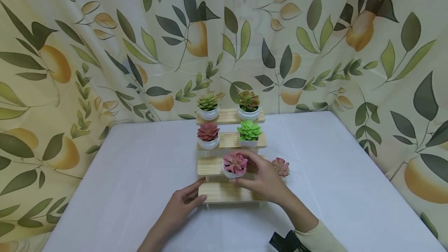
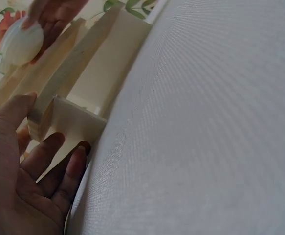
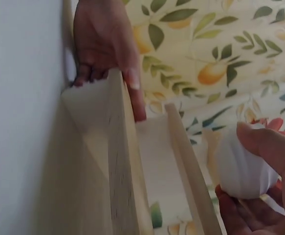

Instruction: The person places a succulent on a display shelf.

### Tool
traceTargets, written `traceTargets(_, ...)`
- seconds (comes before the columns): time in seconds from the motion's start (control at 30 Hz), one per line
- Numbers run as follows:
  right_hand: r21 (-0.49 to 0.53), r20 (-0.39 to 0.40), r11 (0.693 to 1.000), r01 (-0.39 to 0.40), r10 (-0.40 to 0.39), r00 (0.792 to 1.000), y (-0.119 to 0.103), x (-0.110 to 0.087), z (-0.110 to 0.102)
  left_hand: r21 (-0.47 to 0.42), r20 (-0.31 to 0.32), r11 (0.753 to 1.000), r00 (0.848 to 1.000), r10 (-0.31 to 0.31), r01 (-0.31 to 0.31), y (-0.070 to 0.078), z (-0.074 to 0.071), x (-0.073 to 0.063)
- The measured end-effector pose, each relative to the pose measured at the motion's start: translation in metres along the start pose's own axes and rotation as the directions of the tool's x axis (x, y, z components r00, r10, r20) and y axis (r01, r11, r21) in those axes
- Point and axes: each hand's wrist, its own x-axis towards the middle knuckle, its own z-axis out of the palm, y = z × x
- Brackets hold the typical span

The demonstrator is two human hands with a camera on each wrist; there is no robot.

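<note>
A potted pink succulent [image 1: 235, 164] in a white pot is held by my right hand [image 1: 260, 176], thumb and fingers on opposite sides of the pot. It hangs just over the third tier of a stepped wooden plant stand [image 1: 227, 193]. In the right wrist view the white pot [image 3: 245, 164] shows between thumb and fingers. My left hand [image 1: 183, 204] grips the left end of the lowest tier. In the left wrist view its thumb lies on the board's edge [image 2: 42, 115], fingers by the white side panel [image 2: 76, 117].
On the top tier stand a green succulent [image 1: 208, 102] and a brownish one [image 1: 248, 101]. Below them are a dark red succulent [image 1: 208, 132] and a bright green one [image 1: 249, 130]. Another pink succulent [image 1: 281, 167] is right of the stand, partly hidden by my right hand. A leaf-patterned curtain [image 1: 140, 49] surrounds the white table [image 1: 140, 158].
</note>
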Motion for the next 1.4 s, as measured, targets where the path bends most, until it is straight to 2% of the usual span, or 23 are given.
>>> traceTargets(0.27, 0.02, 0.024, 1.0, -0.013, 0.012, 1.0, -0.005, 0.01, 0.017, -0.02, 0.007, 1.0, 1.0, 0.003, -0.003, 0.0, 0.0, 0.003)
traceTargets(0.5, -0.009, -0.005, 1.0, -0.009, 0.009, 1.0, -0.007, 0.015, 0.031, 0.005, 0.005, 1.0, 1.0, 0.006, -0.006, -0.001, -0.002, 0.0)
traceTargets(0.67, 0.026, -0.008, 1.0, -0.006, 0.006, 1.0, -0.007, 0.018, 0.038, 0.039, 0.002, 0.999, 1.0, 0.004, -0.004, -0.001, -0.002, -0.002)
traceTargets(0.8, 0.042, -0.013, 0.999, -0.018, 0.019, 1.0, -0.008, 0.021, 0.042, 0.03, 0.008, 1.0, 1.0, 0.005, -0.005, -0.002, -0.002, -0.001)
traceTargets(1.0, -0.005, -0.044, 0.999, -0.044, 0.044, 0.998, -0.01, 0.027, 0.048, 0.046, -0.003, 0.999, 1.0, 0.016, -0.016, -0.002, -0.002, 0.0)
traceTargets(1.2, -0.033, -0.033, 0.999, -0.03, 0.029, 0.999, -0.012, 0.031, 0.052, 0.04, -0.006, 0.999, 1.0, 0.01, -0.01, -0.003, -0.002, 0.0)
traceTargets(1.4, -0.12, -0.041, 0.992, -0.025, 0.02, 0.999, -0.014, 0.032, 0.055, 0.051, -0.011, 0.999, 1.0, 0.005, -0.004, -0.002, -0.002, -0.001)
